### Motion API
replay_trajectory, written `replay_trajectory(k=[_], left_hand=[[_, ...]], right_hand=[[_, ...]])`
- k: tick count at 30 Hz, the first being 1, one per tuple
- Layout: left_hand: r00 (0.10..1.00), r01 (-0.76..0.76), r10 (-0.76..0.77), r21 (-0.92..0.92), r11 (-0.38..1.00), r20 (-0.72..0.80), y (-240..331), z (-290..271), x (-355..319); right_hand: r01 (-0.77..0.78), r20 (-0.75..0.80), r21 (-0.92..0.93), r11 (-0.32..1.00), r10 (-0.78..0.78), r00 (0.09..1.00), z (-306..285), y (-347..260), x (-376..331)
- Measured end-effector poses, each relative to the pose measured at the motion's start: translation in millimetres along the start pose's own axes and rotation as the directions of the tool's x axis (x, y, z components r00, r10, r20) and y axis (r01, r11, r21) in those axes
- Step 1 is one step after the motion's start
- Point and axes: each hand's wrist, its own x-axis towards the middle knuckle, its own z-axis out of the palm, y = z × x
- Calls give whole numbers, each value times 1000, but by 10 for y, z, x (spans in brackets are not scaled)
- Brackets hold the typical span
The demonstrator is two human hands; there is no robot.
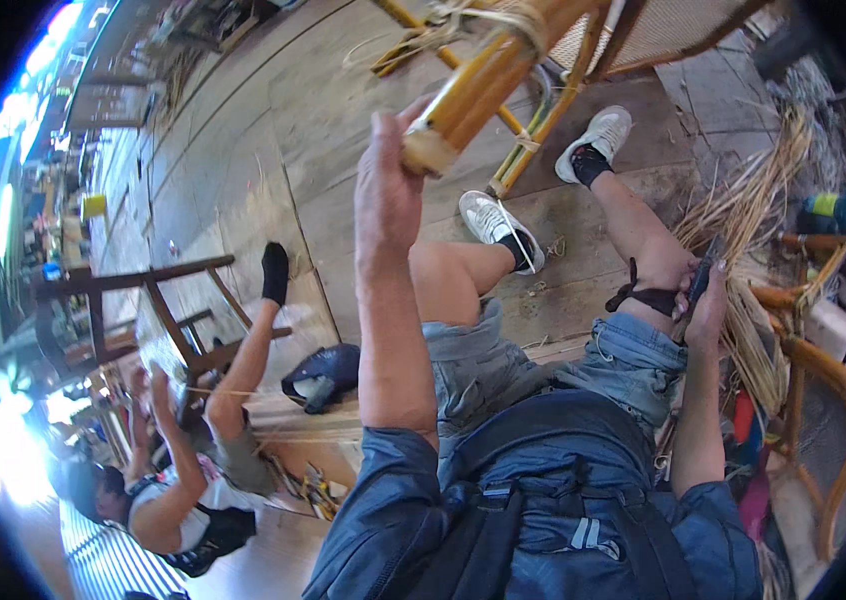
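The dark blue shirt [563, 480] lies nearest; the rattan chair [488, 90] is ahead, its near end against the left hand [390, 195], finger closure hidden; the right hand [706, 303] clasps a dark tool [706, 268]; a slipping left hold could drop the frame toward the shoes [488, 218].

The left forearm [395, 345], bare below the sleeve, runs from its elbow near 6 o'clock almost straight toward 12, with the left wrist [383, 262] about in line, and the left hand [390, 200] is held out between 11 and 12 o'clock, its thumb [383, 130] pointing to 12 and its other fingers partly hidden. The right forearm [700, 425], also bare, reaches from about 4 o'clock up to 3, where the right hand [709, 305] is curled in a grip, its visible fingertips [684, 294] toward 9 o'clock.
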Motion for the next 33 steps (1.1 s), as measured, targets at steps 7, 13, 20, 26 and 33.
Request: replay_trajectory(k=[7, 13, 20, 26, 33], left_hand=[[983, -138, 169, 307, 942, -77, 74, -65, -152], [988, -144, 151, 219, 965, -14, 68, -153, -199], [989, -146, 144, 193, 970, 24, 184, -109, -205], [989, -134, 107, 315, 940, 101, 419, -87, -198], [986, -161, 168, 343, 925, 10, 417, -154, -9]], right_hand=[[-39, -22, -43, 998, 39, 999, 54, -4, -14], [-52, -28, -58, 997, 50, 998, 93, -1, -25], [-29, -43, -53, 998, 27, 999, 141, -33, -20], [-12, -21, -28, 1000, 11, 1000, 115, -48, -27], [-12, -49, -31, 999, 11, 999, 4, -7, -19]])
